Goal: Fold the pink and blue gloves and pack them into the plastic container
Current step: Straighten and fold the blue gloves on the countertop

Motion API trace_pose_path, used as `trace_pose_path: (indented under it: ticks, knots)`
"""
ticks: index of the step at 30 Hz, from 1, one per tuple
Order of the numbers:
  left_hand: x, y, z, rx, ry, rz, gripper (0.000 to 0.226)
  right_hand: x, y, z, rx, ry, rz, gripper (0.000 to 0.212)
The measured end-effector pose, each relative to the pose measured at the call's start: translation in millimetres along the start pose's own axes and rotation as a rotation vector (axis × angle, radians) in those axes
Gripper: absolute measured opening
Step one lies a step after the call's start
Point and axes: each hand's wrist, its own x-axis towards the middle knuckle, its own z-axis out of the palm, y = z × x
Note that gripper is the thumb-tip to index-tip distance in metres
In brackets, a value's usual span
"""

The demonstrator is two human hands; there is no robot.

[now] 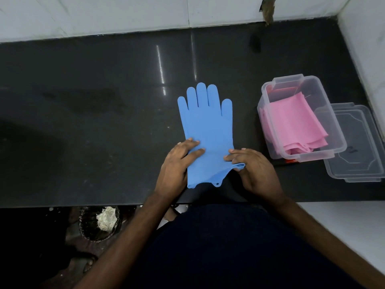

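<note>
Blue gloves [206, 122] lie flat on the dark counter, fingers pointing away from me, seemingly two stacked. My left hand [177, 163] presses flat on the cuff's left side with fingers spread. My right hand [252, 165] pinches the right corner of the cuff, which is lifted and bunched. Folded pink gloves [295, 126] lie inside the clear plastic container [337, 140] to the right, one end hanging over its near rim.
The container's clear lid [362, 163] lies flat right of the container, close to the white wall. The black counter [93, 122] ends at its front edge just before my body. White tiled wall runs along the back.
</note>
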Motion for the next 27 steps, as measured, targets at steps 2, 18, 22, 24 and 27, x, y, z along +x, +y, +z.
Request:
trace_pose_path:
  ticks: [2, 18, 22, 24, 27]
  knots:
    - [0, 3, -1, -0.056, 0.010, -0.027, 0.048, -6, 0, -1, 0.042, -0.029, 0.025, 0.022]
    - [4, 9, 2, -0.147, 0.169, 0.012, 0.018, 9, 11, 5, -0.063, -0.160, 0.154, 0.035]
    - [-3, 9, 6, -0.338, 0.173, -0.073, 0.019, 4, 12, 0, -0.045, -0.113, 0.149, 0.041]
    - [-6, 10, 6, -0.344, 0.153, -0.092, 0.020, -1, 10, -1, -0.047, -0.103, 0.159, 0.041]
    - [-7, 14, 4, -0.309, 0.134, -0.083, 0.022, -6, 5, -3, -0.037, -0.075, 0.190, 0.033]
